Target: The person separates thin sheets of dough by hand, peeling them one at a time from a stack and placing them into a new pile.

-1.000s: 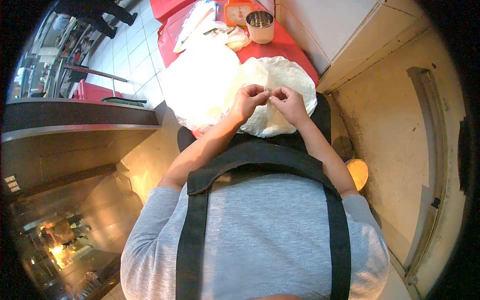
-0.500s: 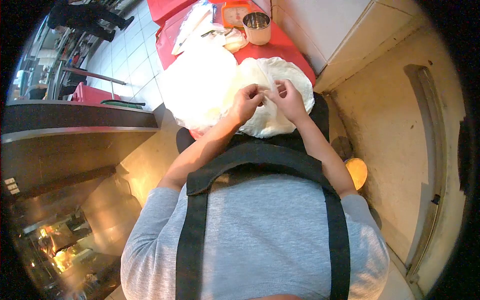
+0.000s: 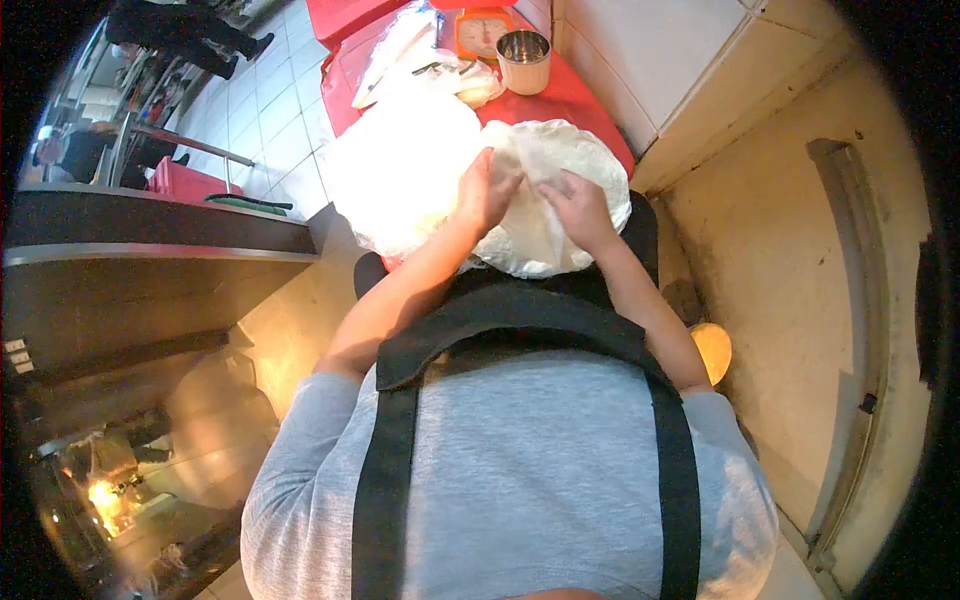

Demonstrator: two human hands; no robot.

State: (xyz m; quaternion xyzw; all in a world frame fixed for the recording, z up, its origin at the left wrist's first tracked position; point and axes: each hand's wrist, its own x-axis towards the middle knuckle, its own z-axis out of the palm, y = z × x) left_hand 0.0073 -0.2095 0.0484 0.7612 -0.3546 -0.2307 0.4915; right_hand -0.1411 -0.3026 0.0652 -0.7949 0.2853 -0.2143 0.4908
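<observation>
A stack of thin, round white dough sheets (image 3: 585,160), like spring roll wrappers, lies in front of me. A translucent sheet (image 3: 532,215) is partly lifted from its top, between my hands. My left hand (image 3: 486,195) holds the left part of this sheet, its fingertips partly hidden by it. My right hand (image 3: 582,208) pinches the sheet near the middle of the stack, fingers curled. Left of the stack, a wide white pile (image 3: 400,165) shows too bright for me to make out its layers; my left wrist is beside it.
On the red surface (image 3: 590,105) stand a metal cup (image 3: 525,65) and an orange dial scale (image 3: 484,32), near plastic bags (image 3: 400,45). A tiled wall (image 3: 660,60) borders the right. A dark counter (image 3: 150,225) is at left; a person's legs (image 3: 205,40) show beyond.
My hands have drawn apart from close together at the sheet. My left hand has turned more upright, and my right hand has dropped slightly. More of the lifted sheet shows between them.
</observation>
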